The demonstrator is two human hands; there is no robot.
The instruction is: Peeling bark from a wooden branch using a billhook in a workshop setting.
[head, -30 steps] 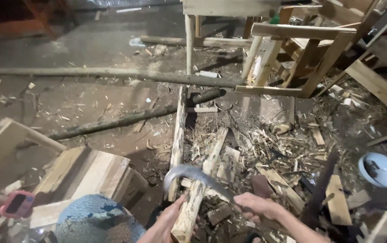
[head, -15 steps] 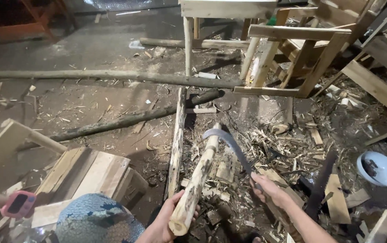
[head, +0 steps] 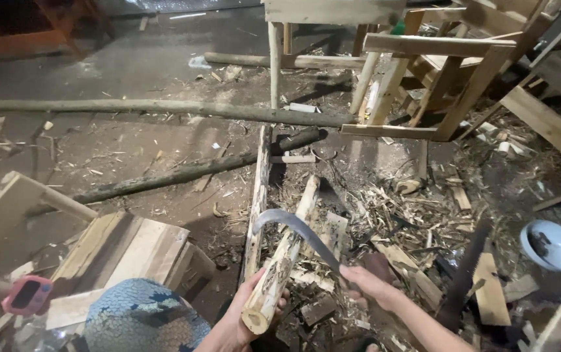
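Note:
My left hand (head: 244,313) grips the near end of a pale, partly peeled wooden pole (head: 284,261) that slants away from me. My right hand (head: 366,285) holds the handle of a curved sickle-like blade (head: 293,228). The blade's hooked tip lies across the pole at about its middle. Wood shavings and chips (head: 385,221) litter the ground under and to the right of the pole.
A long thin pole (head: 257,202) lies beside the held one. Dark logs (head: 163,107) cross the dirt floor. Wooden chair frames (head: 424,72) stand ahead. A plank block (head: 124,251), a pink phone (head: 26,294), a white bowl (head: 552,244) and a hand saw (head: 463,280) lie near.
The sickle blade swung up along the pole, then came back down toward me to the pole's middle. My left hand keeps its grip on the pole's end.

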